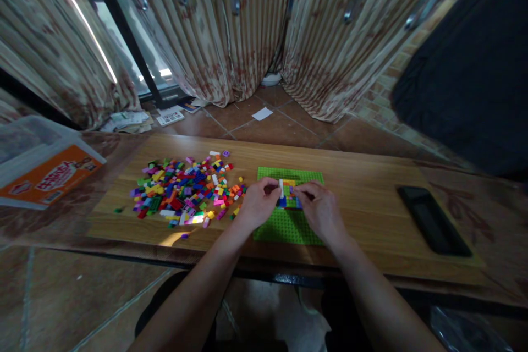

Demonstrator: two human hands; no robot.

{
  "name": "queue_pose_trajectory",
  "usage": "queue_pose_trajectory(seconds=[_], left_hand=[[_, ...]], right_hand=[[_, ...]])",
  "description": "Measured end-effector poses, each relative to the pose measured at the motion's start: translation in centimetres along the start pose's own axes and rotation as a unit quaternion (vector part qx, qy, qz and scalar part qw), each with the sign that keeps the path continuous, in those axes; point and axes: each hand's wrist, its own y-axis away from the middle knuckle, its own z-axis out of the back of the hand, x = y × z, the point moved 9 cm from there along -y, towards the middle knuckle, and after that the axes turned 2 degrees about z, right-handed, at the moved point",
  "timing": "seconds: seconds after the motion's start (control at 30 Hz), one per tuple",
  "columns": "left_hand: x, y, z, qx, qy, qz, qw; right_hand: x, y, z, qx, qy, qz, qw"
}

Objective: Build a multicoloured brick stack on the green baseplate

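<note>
Over the middle of the green baseplate (284, 229): small multicoloured brick build (288, 193), between left hand (258, 202) and right hand (324, 209). Grasped at opposite edges by the fingers of both; whether also pinching a separate brick, cannot tell. Likewise unclear: resting on the baseplate or lifted above it. Heaped left of the baseplate: loose bricks (187, 190). Possible trouble: bricks popped apart, from uneven finger pressure; crooked seating, from fingers hiding studs; skid of the baseplate, from a sideways push.
</note>
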Motion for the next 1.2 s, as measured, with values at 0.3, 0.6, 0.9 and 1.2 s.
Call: queue_pose_trajectory(seconds=[0.3, 0.6, 0.9, 1.2], left_hand=[[-0.6, 0.3, 0.0, 0.010, -0.012, -0.009, 1.000], [-0.3, -1.3, 8.7, -0.115, -0.036, -0.013, 0.993], [0.0, 0.2, 13.7, -0.062, -0.178, 0.012, 0.982], [-0.7, 0.4, 9.9, 0.003, -0.373, -0.022, 0.928]], right_hand=[[0.3, 0.0, 0.2, 0.017, 0.000, 0.018, 1.000], [-0.6, 0.5, 3.8, -0.119, -0.042, -0.031, 0.992], [1.1, 0.8, 2.8, -0.094, 0.020, 0.035, 0.995], [0.9, 0.9, 2.1, -0.078, 0.013, 0.040, 0.996]])
